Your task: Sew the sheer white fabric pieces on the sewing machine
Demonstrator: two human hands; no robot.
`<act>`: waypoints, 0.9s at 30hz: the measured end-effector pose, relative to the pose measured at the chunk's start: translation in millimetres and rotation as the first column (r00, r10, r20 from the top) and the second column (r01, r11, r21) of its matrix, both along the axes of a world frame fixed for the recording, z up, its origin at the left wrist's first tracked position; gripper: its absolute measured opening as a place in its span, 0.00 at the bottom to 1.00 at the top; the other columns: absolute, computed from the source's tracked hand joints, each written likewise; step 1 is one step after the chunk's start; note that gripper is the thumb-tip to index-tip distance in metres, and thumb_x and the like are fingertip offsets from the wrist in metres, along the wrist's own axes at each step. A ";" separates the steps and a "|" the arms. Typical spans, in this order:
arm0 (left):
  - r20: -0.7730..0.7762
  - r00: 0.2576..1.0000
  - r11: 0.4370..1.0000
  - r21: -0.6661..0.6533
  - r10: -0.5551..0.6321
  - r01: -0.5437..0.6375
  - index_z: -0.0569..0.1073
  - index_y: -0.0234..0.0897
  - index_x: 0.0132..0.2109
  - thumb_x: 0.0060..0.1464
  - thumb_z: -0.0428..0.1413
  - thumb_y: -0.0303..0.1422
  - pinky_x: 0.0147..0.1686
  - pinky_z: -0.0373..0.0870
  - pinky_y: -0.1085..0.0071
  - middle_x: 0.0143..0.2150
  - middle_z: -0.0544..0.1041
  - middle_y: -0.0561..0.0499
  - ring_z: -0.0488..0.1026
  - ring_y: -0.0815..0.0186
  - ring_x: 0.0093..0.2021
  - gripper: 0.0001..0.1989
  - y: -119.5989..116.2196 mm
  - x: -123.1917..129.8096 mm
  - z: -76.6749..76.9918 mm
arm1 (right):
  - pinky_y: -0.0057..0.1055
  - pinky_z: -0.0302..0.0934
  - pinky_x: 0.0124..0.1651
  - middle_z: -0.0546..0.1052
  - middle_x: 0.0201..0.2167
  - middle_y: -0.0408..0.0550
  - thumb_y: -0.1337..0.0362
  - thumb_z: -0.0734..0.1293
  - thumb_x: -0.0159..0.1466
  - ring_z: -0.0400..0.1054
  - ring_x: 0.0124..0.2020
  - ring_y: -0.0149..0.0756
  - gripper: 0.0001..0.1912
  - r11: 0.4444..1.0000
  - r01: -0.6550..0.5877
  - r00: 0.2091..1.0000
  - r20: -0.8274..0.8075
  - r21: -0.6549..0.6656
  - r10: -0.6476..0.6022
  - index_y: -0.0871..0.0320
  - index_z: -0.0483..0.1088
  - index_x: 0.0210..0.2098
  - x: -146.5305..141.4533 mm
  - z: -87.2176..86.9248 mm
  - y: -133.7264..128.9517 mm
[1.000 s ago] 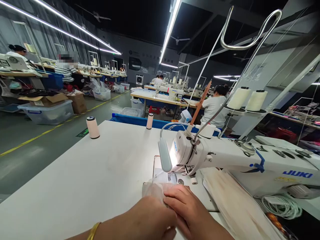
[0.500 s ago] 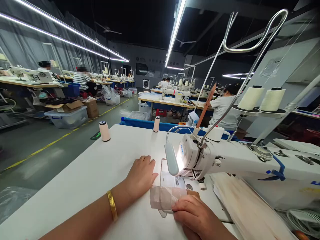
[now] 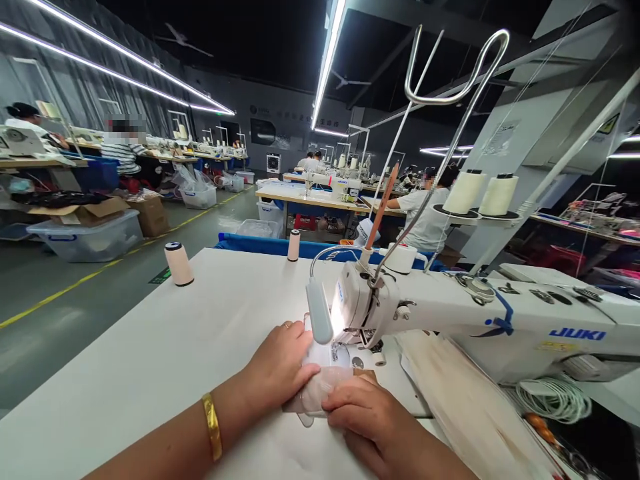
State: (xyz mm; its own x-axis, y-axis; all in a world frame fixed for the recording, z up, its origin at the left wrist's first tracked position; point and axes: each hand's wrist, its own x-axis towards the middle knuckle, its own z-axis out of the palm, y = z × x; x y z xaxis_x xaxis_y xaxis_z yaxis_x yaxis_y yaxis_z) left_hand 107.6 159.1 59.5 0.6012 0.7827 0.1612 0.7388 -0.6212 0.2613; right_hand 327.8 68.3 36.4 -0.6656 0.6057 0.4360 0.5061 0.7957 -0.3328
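A sheer pale pink fabric piece [image 3: 320, 392] lies on the white table before the sewing machine [image 3: 350, 300], below its lit lamp. My left hand [image 3: 280, 367] rests palm down at the fabric's left side, fingers stretched forward and thumb on the cloth. On the right edge of the fabric, my right hand [image 3: 367, 413] has its fingers closed, partly covering it. A brown piece [image 3: 367, 375] shows just behind those fingers. Beneath the fabric, the rounded end of a clear plate [image 3: 305, 421] sticks out toward me. The needle area is partly hidden by the lamp.
Two pink thread spools [image 3: 179, 264] stand at the table's far side. Pale fabric strips [image 3: 455, 393] lie under the machine arm, with a coiled white cord [image 3: 553, 400] farther right. Cream thread cones [image 3: 465, 192] sit on a stand. Other people work at machines beyond.
My left hand has come closer to the fabric, and its thumb now lies on it. My right hand stays on the right edge. The whole view has turned to the right.
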 end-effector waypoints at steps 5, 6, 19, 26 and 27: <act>-0.025 0.999 0.990 -0.139 0.022 -0.025 0.64 0.41 0.31 0.54 0.54 0.40 0.27 0.57 0.66 0.29 0.72 0.52 0.69 0.59 0.30 0.10 -14.1 -6.0 7.2 | 0.30 0.65 0.54 0.80 0.44 0.45 0.76 0.64 0.60 0.73 0.49 0.34 0.15 0.941 -0.091 0.995 -0.076 -0.327 0.070 0.54 0.73 0.41 -1.0 11.3 -9.7; -0.011 1.000 0.990 -0.139 0.020 -0.022 0.64 0.41 0.31 0.53 0.55 0.41 0.28 0.57 0.66 0.31 0.73 0.51 0.69 0.58 0.32 0.11 -17.0 -6.0 8.7 | 0.30 0.65 0.53 0.80 0.43 0.46 0.75 0.64 0.61 0.73 0.48 0.35 0.13 0.921 -0.120 0.991 -0.097 -0.371 0.090 0.54 0.74 0.41 -1.5 11.9 -10.4; 0.187 0.976 0.970 -0.191 -0.113 0.149 0.63 0.40 0.32 0.61 0.48 0.32 0.34 0.60 0.67 0.34 0.72 0.52 0.66 0.63 0.34 0.07 -22.1 6.7 -17.9 | 0.35 0.64 0.52 0.80 0.42 0.44 0.65 0.64 0.66 0.73 0.45 0.37 0.09 0.839 -0.094 0.983 -0.181 -0.536 -0.005 0.52 0.76 0.42 15.4 22.6 -13.8; 0.379 0.902 0.973 -0.013 -0.209 0.231 0.62 0.40 0.32 0.65 0.46 0.32 0.31 0.61 0.69 0.33 0.69 0.53 0.65 0.65 0.32 0.10 -30.4 13.6 -27.8 | 0.33 0.61 0.49 0.75 0.47 0.44 0.55 0.68 0.67 0.68 0.49 0.39 0.14 0.797 0.350 0.860 -0.168 -0.492 -0.482 0.48 0.69 0.51 1.9 -5.8 -1.0; 0.397 0.892 0.974 0.026 -0.217 0.225 0.62 0.39 0.32 0.66 0.46 0.32 0.31 0.61 0.70 0.32 0.68 0.53 0.64 0.66 0.32 0.11 -31.4 14.4 -29.5 | 0.32 0.61 0.46 0.75 0.43 0.43 0.58 0.65 0.69 0.68 0.45 0.37 0.08 0.808 0.357 0.859 -0.177 -0.468 -0.481 0.49 0.70 0.47 -0.2 -9.0 1.0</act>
State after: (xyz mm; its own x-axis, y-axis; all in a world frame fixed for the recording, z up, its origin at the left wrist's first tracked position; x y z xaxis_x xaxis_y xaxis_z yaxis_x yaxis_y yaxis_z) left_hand 122.0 127.7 30.0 0.6492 0.6426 0.4069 0.4164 -0.7480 0.5169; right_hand 327.6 69.3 27.4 -0.1950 0.9577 0.2114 0.5957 0.2869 -0.7502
